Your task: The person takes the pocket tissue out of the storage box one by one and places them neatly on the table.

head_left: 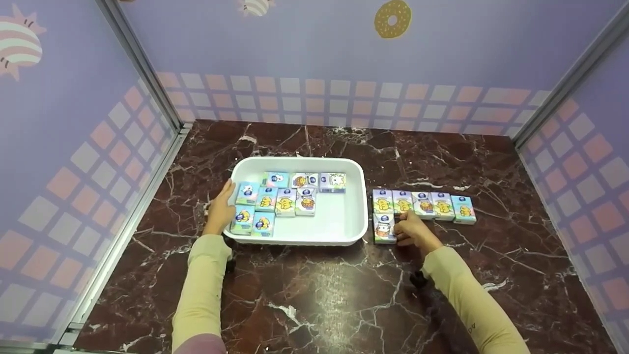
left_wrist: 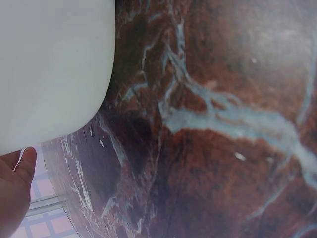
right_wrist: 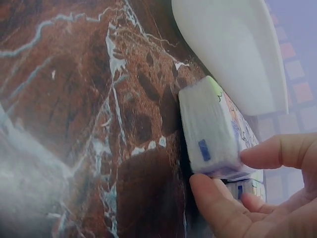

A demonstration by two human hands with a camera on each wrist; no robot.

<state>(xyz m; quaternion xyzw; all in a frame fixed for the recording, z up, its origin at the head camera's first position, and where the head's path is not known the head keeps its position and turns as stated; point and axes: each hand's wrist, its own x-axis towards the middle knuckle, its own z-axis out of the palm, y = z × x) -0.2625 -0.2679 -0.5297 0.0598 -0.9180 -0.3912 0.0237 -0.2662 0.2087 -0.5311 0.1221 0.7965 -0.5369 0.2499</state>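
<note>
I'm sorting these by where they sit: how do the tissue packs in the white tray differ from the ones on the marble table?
The packs in the white tray lie in a staggered cluster at its left end; the packs on the marble table form a neat row right of the tray, with one more below it. None in the tray is held; the right hand pinches the lone table pack. The left hand rests on the tray's rim. All are small cartoon-printed packs lying flat.

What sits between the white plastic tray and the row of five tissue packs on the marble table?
Head view: only a narrow bare strip of marble table separates the white plastic tray from the row of five tissue packs; the leftmost pack nearly meets the rim.
</note>
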